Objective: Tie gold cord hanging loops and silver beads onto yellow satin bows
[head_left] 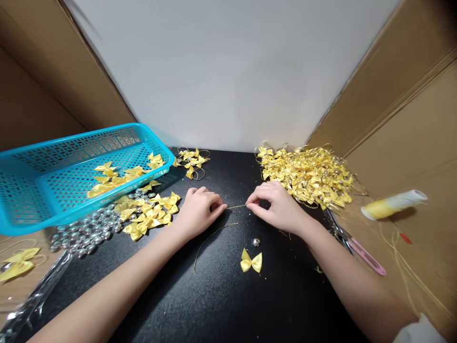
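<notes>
A short gold cord [236, 206] runs between my two hands over the black tabletop. My left hand [202, 209] pinches one end between thumb and forefinger. At the other end, my right hand [273, 205] is closed on the cord the same way. A second piece of gold cord [210, 237] lies curved on the table below my left hand. Nearer to me, a small silver bell [256, 242] sits just above a single yellow ribbon bow [251, 261]. Loose yellow bows [152, 216] lie to the left of my left hand.
A blue plastic basket [53, 224] with bows inside stands left, silver bells [93, 231] beside it. Finished-looking bow loops [310, 176] are heaped back right, a few more [193, 159] back left. Pink-handled scissors [366, 255] and a thread spool [392, 204] lie right. A white wall [228, 71] rises behind.
</notes>
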The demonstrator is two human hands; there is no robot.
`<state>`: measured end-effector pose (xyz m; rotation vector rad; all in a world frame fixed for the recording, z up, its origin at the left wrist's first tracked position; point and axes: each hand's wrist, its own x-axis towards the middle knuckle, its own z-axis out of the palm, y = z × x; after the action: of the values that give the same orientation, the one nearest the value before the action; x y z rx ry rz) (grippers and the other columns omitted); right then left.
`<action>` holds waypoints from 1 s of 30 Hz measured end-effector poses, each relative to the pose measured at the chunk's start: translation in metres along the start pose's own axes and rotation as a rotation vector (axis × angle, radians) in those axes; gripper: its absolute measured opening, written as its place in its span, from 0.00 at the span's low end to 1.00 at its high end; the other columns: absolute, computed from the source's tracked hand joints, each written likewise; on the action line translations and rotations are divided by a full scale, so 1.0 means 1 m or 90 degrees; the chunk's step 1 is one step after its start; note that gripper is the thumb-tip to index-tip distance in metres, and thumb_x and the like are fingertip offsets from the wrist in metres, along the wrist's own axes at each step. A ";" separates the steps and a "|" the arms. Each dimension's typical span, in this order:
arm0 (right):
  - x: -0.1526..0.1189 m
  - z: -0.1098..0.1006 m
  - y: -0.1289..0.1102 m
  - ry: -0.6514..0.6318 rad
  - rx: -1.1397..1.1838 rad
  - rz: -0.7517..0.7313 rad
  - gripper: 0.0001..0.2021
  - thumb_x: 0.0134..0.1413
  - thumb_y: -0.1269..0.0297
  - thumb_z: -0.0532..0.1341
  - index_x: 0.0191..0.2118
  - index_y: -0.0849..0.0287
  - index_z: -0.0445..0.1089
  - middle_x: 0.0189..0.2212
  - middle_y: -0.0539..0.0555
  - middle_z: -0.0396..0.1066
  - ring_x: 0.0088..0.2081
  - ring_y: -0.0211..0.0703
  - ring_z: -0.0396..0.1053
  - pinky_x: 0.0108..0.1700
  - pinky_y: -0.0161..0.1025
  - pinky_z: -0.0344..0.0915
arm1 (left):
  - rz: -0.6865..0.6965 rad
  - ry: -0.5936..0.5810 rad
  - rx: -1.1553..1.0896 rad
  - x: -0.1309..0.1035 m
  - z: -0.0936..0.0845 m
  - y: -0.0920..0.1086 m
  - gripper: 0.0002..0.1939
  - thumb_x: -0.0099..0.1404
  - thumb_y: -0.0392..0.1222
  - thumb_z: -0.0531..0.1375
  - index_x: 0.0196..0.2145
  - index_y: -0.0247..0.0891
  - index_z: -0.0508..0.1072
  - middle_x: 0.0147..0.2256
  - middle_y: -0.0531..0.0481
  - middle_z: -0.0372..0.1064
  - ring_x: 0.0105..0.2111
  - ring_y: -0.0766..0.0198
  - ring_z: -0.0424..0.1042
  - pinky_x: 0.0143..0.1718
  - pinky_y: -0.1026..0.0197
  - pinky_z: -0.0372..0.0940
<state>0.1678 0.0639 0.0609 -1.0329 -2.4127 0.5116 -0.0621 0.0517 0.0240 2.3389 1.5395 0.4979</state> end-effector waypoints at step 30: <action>-0.003 0.027 -0.009 0.099 -0.025 -0.055 0.07 0.57 0.69 0.60 0.28 0.58 0.72 0.28 0.48 0.74 0.33 0.39 0.69 0.46 0.43 0.50 | -0.136 0.050 -0.618 -0.005 0.017 0.017 0.08 0.59 0.44 0.65 0.30 0.38 0.82 0.32 0.48 0.79 0.35 0.59 0.73 0.40 0.60 0.64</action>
<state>0.1499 0.0521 0.0421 -0.9438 -2.3254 0.3417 -0.0424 0.0392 0.0158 1.4086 1.1535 1.0052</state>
